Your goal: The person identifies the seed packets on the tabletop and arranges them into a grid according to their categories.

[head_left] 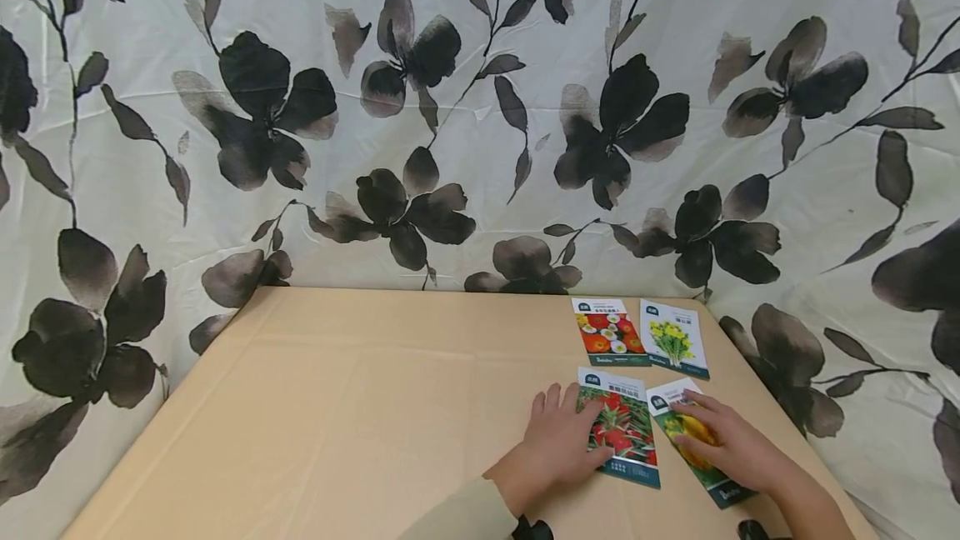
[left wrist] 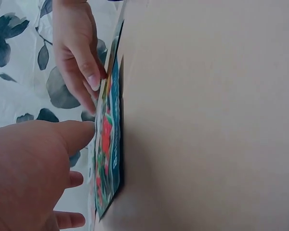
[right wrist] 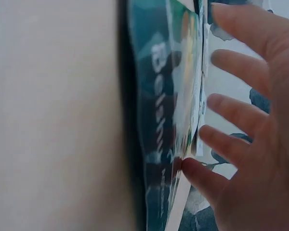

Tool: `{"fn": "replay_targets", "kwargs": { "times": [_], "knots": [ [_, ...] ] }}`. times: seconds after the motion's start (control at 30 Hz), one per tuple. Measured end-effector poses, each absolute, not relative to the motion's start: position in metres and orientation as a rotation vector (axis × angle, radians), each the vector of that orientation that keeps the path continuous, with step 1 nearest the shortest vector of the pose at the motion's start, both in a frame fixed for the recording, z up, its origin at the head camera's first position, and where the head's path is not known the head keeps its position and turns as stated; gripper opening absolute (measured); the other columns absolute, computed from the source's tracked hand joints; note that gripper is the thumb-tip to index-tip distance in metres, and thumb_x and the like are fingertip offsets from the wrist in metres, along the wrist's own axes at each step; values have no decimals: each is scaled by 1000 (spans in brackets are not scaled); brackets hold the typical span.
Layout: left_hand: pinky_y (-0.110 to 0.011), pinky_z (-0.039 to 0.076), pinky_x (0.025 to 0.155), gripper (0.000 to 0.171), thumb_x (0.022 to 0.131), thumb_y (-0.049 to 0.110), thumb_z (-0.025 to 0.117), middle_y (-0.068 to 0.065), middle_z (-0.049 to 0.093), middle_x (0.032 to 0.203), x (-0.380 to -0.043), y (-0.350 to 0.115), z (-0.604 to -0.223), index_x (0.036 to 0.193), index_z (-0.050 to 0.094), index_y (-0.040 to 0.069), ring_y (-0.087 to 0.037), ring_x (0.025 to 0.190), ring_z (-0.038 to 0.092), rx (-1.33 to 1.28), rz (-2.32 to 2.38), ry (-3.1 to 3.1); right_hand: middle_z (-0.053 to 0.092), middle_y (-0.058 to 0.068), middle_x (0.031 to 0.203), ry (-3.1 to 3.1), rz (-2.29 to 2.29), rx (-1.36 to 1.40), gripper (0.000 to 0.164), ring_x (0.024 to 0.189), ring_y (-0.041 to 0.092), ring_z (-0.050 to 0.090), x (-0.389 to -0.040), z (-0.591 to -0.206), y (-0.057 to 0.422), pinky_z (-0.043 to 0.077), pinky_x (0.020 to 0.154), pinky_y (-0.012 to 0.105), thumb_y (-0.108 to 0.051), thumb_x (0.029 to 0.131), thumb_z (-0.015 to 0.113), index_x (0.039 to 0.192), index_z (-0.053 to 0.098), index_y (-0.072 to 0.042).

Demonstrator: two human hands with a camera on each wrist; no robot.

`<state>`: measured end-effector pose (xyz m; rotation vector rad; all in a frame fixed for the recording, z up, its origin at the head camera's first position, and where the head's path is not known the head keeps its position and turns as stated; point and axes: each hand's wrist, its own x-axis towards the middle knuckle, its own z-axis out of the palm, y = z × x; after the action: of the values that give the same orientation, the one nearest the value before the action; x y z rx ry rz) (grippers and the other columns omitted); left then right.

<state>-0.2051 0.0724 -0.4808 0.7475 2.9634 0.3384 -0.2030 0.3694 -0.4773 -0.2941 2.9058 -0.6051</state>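
Observation:
A seed packet with a red picture (head_left: pixel 618 427) lies at the right of the table. My left hand (head_left: pixel 551 448) is over its left edge, fingers spread and thumb at its lower part. Beside it lies a tilted seed packet with a yellow picture (head_left: pixel 727 486), partly covered by my right hand (head_left: pixel 738 444). In the right wrist view the fingers of my right hand (right wrist: pixel 255 106) are apart, the little finger touching or close to the packet (right wrist: pixel 156 110). The left wrist view shows the red packet (left wrist: pixel 106 139) edge-on, near my left thumb.
Two more seed packets lie behind, one with red and white flowers (head_left: pixel 611 332) and one with yellow blooms (head_left: pixel 673 336); their edges meet. The tan table (head_left: pixel 360 415) extends to the left. A white cloth with dark flowers (head_left: pixel 517 148) hangs behind it.

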Motion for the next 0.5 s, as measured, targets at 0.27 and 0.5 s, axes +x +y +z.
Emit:
{"fn": "replay_targets", "kwargs": {
  "times": [0.27, 0.5],
  "knots": [
    [-48, 28, 121, 63, 91, 71, 59, 5, 37, 159, -208, 89, -483, 147, 48, 45, -26, 145, 32, 709, 344, 2925, 40, 30, 155, 2865, -621, -279, 60, 139, 59, 36, -205, -478, 369, 40, 102, 75, -50, 93, 71, 141, 63, -15],
    [-45, 30, 119, 62, 90, 71, 60, 7, 40, 155, -205, 94, -480, 146, 49, 46, -21, 140, 32, 722, 319, 2936, 40, 30, 156, 2826, -608, -241, 63, 141, 60, 33, -207, -479, 368, 38, 103, 75, -51, 93, 69, 144, 60, -15]
  ]
}}
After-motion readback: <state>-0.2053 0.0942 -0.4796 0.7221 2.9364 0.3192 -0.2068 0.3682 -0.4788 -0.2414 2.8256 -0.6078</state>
